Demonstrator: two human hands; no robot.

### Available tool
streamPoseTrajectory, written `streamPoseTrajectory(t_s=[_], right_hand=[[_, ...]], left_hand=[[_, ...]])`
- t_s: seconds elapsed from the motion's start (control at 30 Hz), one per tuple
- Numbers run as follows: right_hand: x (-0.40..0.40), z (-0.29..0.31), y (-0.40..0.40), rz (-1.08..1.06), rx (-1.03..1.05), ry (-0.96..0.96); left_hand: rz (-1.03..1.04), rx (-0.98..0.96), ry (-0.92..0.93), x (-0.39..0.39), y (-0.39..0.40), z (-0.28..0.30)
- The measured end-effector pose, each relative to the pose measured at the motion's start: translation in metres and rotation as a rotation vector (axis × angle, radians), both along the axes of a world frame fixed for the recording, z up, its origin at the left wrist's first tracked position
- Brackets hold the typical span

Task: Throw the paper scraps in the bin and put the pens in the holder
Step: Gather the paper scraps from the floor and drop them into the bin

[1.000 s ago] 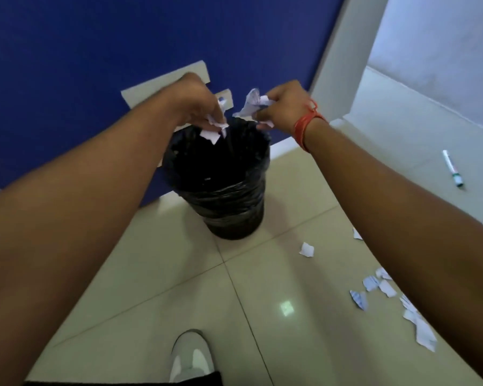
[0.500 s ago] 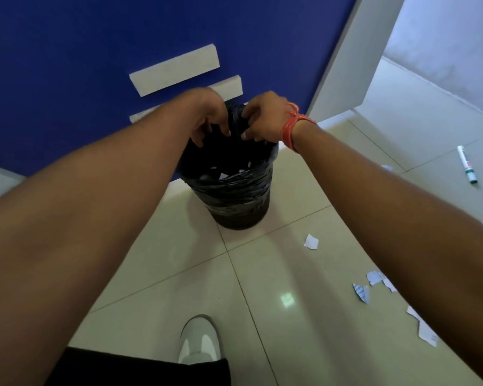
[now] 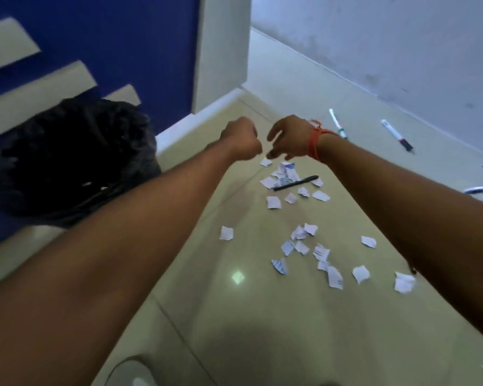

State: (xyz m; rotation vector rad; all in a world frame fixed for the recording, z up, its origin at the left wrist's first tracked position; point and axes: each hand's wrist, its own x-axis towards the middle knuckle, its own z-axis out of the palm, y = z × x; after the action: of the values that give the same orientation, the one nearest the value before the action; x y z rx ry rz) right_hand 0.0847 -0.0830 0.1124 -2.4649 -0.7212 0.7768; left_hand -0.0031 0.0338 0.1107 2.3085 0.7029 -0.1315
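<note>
A bin lined with a black bag (image 3: 70, 160) stands at the left against the blue wall. Both my arms reach forward over the floor, away from the bin. My left hand (image 3: 243, 139) is curled into a fist and holds nothing that I can see. Beside it, my right hand (image 3: 289, 136), with an orange band at the wrist, has loose, relaxed fingers and is empty. Several paper scraps (image 3: 304, 246) lie scattered on the tiles below and right of the hands. A black pen (image 3: 295, 183) lies among the farther scraps. Two markers, one green-tipped (image 3: 337, 123) and one black-capped (image 3: 397, 135), lie farther off near the wall.
A white pillar (image 3: 223, 51) rises right of the bin. A grey wall (image 3: 402, 51) runs along the back right. A blue-and-white object (image 3: 481, 188) pokes in at the right edge. My shoe (image 3: 134, 371) shows at the bottom.
The scraps I held over the bin are gone from both hands. My view and both hands have swung right, from the bin's rim to above the scattered scraps.
</note>
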Motion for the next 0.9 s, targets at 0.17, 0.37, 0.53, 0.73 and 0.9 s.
streamPoseTrajectory(t_s=[0.17,0.37,0.53,0.73,0.9], right_hand=[[0.034,-0.046,-0.063,-0.052,-0.184,-0.048],[0.047,-0.127,-0.086,0.071,-0.248,-0.202],[0.046,-0.174,-0.086,0.265,-0.300,-0.490],[0.058,-0.185,-0.096,0.356,-0.235,-0.652],[0.071,-0.174,-0.117,0.259,-0.049,-0.592]], left_hand=[[-0.193,-0.070,0.207,0.026,-0.017,-0.066],[-0.233,0.001,0.183,0.048,-0.012,-0.122],[-0.190,0.011,0.066,0.061,-0.013,-0.152],[-0.148,-0.010,0.037,0.077,-0.017,-0.160],[-0.129,0.017,0.013,0.094,-0.015,-0.166]])
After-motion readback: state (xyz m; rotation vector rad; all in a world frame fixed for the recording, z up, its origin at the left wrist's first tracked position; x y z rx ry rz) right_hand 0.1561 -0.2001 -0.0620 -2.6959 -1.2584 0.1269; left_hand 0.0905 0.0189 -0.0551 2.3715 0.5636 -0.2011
